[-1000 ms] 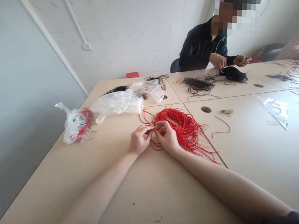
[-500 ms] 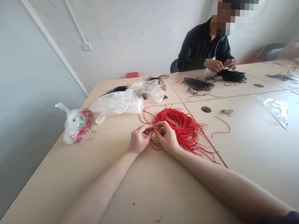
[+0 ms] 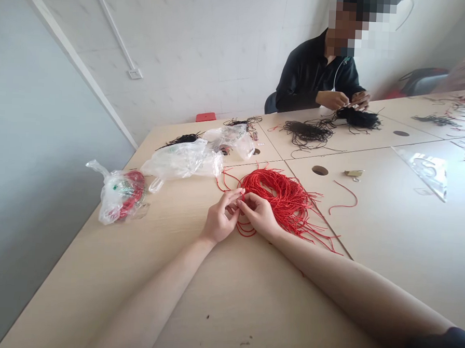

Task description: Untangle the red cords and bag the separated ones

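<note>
A large loose bundle of red braided cords [image 3: 289, 195] lies on the table, its loose ends fanning out to the right. At its left edge my left hand [image 3: 221, 217] pinches a red cord between thumb and fingertips. My right hand [image 3: 259, 214] meets it there, fingertips closed on the same cord and covering part of the bundle. A few loops of red cord [image 3: 245, 231] hang out below the two hands. The short stretch between my fingertips is mostly hidden, so its exact form cannot be made out.
Clear plastic bags [image 3: 186, 158] lie beyond my left hand, and a knotted bag with red cord [image 3: 121, 195] sits further left. Right of the bundle are a metal clip [image 3: 353, 173], one loose red cord [image 3: 346, 198] and a set square [image 3: 423, 171]. Across the table, a person handles black cords [image 3: 358, 118].
Both hands have shifted slightly, the left one a little to the right, its fingers reaching further over the cord. Both still pinch at the bundle's left edge.
</note>
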`<state>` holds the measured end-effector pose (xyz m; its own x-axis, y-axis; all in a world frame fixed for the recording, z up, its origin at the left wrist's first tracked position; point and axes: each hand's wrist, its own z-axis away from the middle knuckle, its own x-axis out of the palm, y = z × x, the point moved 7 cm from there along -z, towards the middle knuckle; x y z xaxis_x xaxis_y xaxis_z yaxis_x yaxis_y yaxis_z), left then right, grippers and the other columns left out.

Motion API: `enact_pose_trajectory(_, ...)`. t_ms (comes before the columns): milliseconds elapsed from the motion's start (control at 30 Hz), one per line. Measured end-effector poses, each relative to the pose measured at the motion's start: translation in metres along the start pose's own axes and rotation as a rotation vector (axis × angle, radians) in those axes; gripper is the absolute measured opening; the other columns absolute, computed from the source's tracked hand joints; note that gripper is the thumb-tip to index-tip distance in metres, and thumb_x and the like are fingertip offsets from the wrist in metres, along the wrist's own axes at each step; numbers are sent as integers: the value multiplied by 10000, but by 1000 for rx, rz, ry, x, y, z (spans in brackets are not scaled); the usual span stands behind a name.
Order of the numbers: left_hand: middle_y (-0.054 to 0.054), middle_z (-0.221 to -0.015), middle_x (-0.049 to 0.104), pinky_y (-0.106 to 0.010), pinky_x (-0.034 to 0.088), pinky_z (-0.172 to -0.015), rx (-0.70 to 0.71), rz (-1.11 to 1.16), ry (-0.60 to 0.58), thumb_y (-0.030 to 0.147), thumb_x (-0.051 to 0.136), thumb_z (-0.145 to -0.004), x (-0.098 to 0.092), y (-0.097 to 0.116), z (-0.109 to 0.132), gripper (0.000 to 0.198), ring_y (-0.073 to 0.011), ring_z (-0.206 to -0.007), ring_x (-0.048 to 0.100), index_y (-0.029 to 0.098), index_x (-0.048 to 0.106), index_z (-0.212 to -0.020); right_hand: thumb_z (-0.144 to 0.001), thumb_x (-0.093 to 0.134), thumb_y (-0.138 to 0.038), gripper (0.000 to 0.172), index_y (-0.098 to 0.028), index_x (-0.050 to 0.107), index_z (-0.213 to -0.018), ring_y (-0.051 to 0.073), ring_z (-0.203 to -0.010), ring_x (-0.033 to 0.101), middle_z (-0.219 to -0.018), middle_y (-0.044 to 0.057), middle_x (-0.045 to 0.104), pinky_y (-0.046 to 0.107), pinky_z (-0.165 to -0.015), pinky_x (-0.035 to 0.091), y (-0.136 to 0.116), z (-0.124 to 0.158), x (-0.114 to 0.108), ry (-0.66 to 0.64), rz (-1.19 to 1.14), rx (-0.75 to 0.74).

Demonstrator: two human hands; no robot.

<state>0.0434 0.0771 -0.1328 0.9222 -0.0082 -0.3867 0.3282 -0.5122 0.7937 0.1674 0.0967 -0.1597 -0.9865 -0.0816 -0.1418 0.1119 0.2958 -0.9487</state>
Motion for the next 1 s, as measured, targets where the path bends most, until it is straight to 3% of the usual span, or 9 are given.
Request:
enact_pose_trajectory(167,-69,-1030,631,-274,544,-713,-121,86,97,257,653,-817,-5,-21,-1,324,-127,-747,668,212,546,-1119,-893,520,-487,337,-200,696,-882,171,-701,596,-765,35,644,286,-663,477,2,-3,-4,48,-27,-3)
enact_pose_trajectory(300,-50,-792,685,-282,557,-652,-236,159,-7,298,685,-793,1,-36,-3,214,-160,-695,674,165,634,-953,-868,558,-491,313,-201,676,-887,162,-622,583,-684,17,612,279,-594,485,6,-4,-7,82,-126,46)
enact_pose_trajectory(533,-58,-831,741,-340,559,-759,-321,254,-130,351,687,-787,7,-33,-3,181,-207,-793,685,180,739,-817,-825,605,-510,309,-202,611,-847,155,-539,569,-592,-6,581,281,-540,494,11,-4,-5,83,-213,86)
enact_pose_trajectory(733,-42,-862,733,-317,539,-803,-356,367,-8,363,654,-815,-1,-37,-4,205,-182,-826,676,178,720,-876,-902,468,-456,315,-189,609,-992,143,-625,599,-800,34,652,288,-626,522,12,-6,-3,48,-272,85)
enact_pose_trajectory(1000,-51,-827,717,-318,551,-764,-396,429,74,345,697,-775,-5,-46,-3,220,-164,-770,674,151,691,-879,-834,615,-424,247,-191,635,-914,158,-657,610,-743,29,668,277,-620,490,8,-3,3,-18,-210,60)
